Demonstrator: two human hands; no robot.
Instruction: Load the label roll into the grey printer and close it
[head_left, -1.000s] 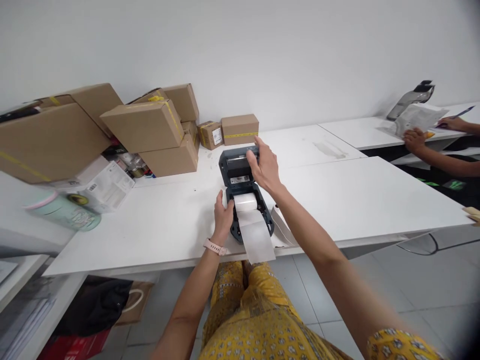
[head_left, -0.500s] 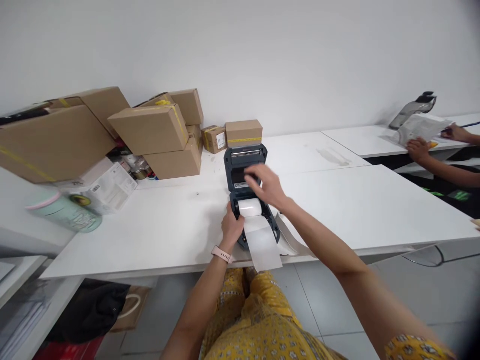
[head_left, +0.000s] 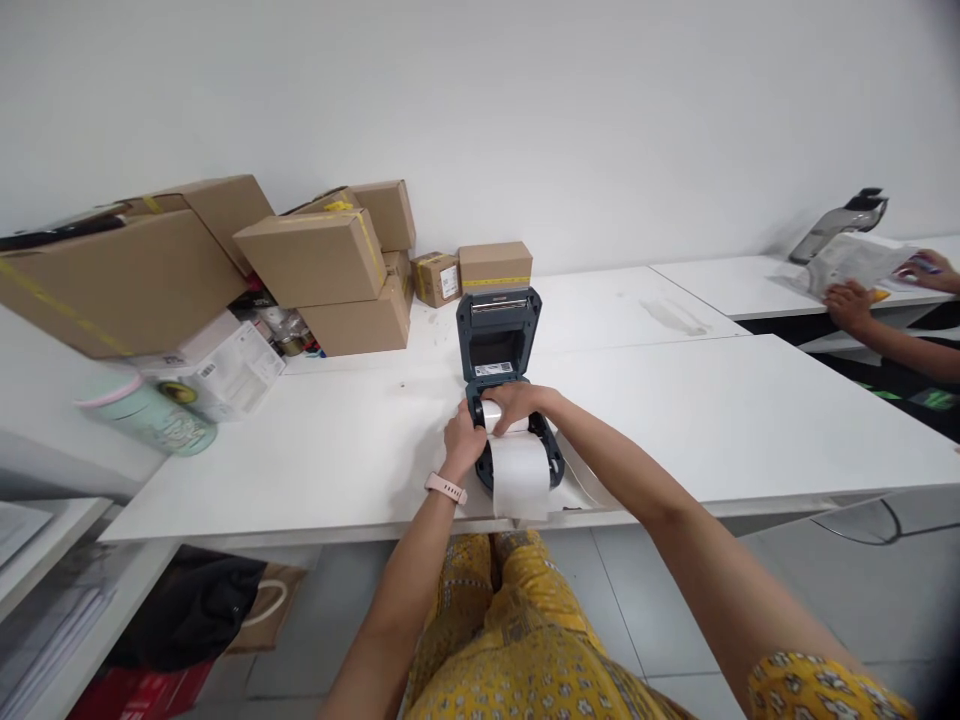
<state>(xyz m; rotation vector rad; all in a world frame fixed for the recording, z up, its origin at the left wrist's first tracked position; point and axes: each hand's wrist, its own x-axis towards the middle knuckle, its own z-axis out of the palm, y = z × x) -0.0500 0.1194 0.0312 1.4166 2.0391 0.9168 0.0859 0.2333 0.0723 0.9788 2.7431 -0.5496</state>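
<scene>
A dark grey label printer (head_left: 498, 345) stands at the front edge of the white table, its lid swung up and back. In its bay lies a roll of white labels (head_left: 491, 416), partly covered by my fingers. From the roll a loose strip of labels (head_left: 520, 476) hangs forward past the printer's front. My left hand (head_left: 463, 442) grips the printer's left side, its thumb by the roll's end. My right hand (head_left: 519, 402) reaches in from the right, with thumb and fingers closed over the roll.
Stacked cardboard boxes (head_left: 315, 262) fill the back left, with a white carton (head_left: 236, 370) and a mint green bottle (head_left: 150, 412) before them. White backing paper (head_left: 581, 475) lies right of the printer. At the far right, a co-worker's hands (head_left: 847, 303) hold a plastic-wrapped packet (head_left: 855, 262).
My right hand has come down from the raised lid onto the label roll. The hanging strip has swung a little and looks straighter. My left hand keeps its hold on the printer.
</scene>
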